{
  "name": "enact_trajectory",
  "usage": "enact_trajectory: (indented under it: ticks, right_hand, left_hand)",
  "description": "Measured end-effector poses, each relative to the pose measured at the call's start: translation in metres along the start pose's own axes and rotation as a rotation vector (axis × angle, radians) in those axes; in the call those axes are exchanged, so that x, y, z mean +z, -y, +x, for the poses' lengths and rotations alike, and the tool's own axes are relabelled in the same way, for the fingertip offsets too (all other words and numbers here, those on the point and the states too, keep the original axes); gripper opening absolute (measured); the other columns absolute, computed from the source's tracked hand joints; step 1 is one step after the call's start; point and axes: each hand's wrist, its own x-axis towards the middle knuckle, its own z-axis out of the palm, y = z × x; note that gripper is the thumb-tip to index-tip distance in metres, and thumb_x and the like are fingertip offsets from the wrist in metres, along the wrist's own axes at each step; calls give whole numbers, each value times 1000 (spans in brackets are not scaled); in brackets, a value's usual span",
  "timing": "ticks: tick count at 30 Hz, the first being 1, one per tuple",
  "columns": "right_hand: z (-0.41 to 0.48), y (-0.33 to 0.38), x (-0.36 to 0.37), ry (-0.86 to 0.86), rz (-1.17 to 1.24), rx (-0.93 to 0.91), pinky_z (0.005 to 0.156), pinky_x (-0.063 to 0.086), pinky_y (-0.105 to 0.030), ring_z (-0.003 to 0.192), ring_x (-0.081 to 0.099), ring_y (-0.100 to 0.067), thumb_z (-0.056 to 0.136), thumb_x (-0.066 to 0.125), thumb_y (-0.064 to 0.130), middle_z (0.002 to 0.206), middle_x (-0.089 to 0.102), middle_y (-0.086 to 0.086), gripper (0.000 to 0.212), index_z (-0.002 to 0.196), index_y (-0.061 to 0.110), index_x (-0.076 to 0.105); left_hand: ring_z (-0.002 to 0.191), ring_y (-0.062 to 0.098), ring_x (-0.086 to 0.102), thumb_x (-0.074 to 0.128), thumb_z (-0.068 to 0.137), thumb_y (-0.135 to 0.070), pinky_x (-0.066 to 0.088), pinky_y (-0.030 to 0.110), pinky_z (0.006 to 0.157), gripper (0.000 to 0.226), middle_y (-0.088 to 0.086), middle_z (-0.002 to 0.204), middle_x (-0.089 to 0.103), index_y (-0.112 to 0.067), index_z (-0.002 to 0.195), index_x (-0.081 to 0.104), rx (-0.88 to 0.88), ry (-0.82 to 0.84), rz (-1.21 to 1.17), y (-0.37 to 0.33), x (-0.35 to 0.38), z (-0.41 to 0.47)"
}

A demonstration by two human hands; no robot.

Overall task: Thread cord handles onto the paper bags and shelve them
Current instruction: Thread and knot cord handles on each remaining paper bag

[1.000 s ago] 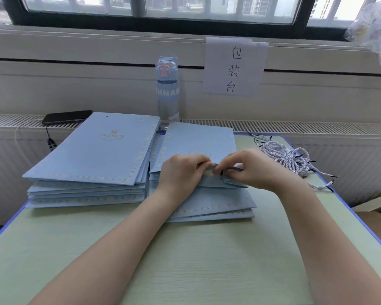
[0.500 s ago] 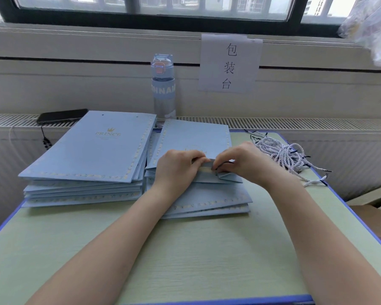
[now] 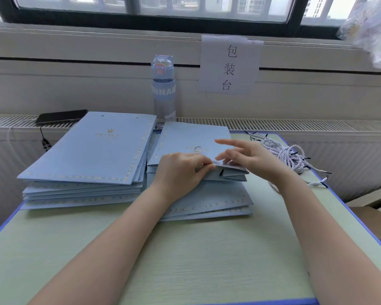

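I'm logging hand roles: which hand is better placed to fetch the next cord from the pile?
Right, probably. The right hand looks open and is nearest the cord pile; the left hand pinches the edge of the top bag.

The pale green, blue-edged table (image 3: 196, 260) carries two stacks of flat blue paper bags. The left stack (image 3: 86, 155) lies to the left of the left hand (image 3: 180, 170), and the right stack (image 3: 218, 194) lies under both hands. A loose heap of twisted white cords (image 3: 282, 154) lies just right of the right hand (image 3: 251, 159).
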Motion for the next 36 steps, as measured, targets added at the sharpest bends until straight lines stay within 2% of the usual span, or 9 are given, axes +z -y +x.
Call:
enact_trajectory:
  ticks: [4,7,9,14,17,19,24,31,36]
  right_hand:
    - [9,-15,9,34,-436,79,92,46,-27,96,59,-12,91,61,25,105,63,8,31,122,30,59]
    - [14,-20,19,-14,-442,67,82,48,-20,79,58,-7,85,69,21,93,62,7,35,119,25,63]
    - [16,-21,25,-37,-363,76,67,42,-8,63,53,1,84,67,13,77,62,8,30,111,25,65]
    - [17,-20,27,-32,-279,139,57,38,-9,66,51,-5,94,49,9,79,57,5,17,103,22,55]
    - [18,-22,19,-90,-114,201,75,49,-34,75,54,-15,97,43,6,82,55,0,21,91,25,49]
    - [19,-23,18,-92,-77,219,81,49,-42,74,56,-14,98,42,6,82,55,-1,22,89,25,48]
    - [21,-22,20,-106,-49,226,66,40,-32,69,53,-10,98,40,4,79,52,0,21,90,23,46]
    - [22,-24,19,-92,63,225,65,40,-29,65,48,-13,98,41,3,77,49,-1,22,88,22,46]
    - [21,-17,17,-183,161,164,68,49,-27,74,49,-13,98,41,4,80,44,0,20,89,21,47]
  left_hand:
    - [70,11,69,59,83,-49,54,28,57,30,-11,80,73,-25,73,74,70,107,1,9,-5,-1]
    - [126,22,50,64,85,-44,35,42,107,48,3,131,59,-17,125,61,-169,295,116,21,-6,1]
    - [139,23,28,61,88,-46,20,35,113,68,5,149,37,-14,144,38,-410,488,160,28,-7,0]
    - [111,18,53,61,90,-30,39,25,89,20,1,112,64,-14,101,68,-563,393,-14,37,-6,-1]
    - [83,10,59,61,92,-23,38,9,69,11,-8,88,67,-15,93,68,-708,250,-170,35,-9,4]
    - [73,11,64,59,93,-23,44,12,68,9,-9,78,69,-20,85,63,-848,107,-381,35,-14,6]
    - [71,10,68,58,94,-20,46,19,69,12,-3,75,70,-23,82,59,-1008,-105,-632,37,-19,7]
    - [85,11,66,63,91,-26,50,27,85,8,-4,96,70,-25,96,56,-968,-36,-570,33,-17,8]
    - [116,7,49,72,70,-56,37,23,100,55,-12,120,56,-30,115,55,-264,309,-268,21,-23,7]
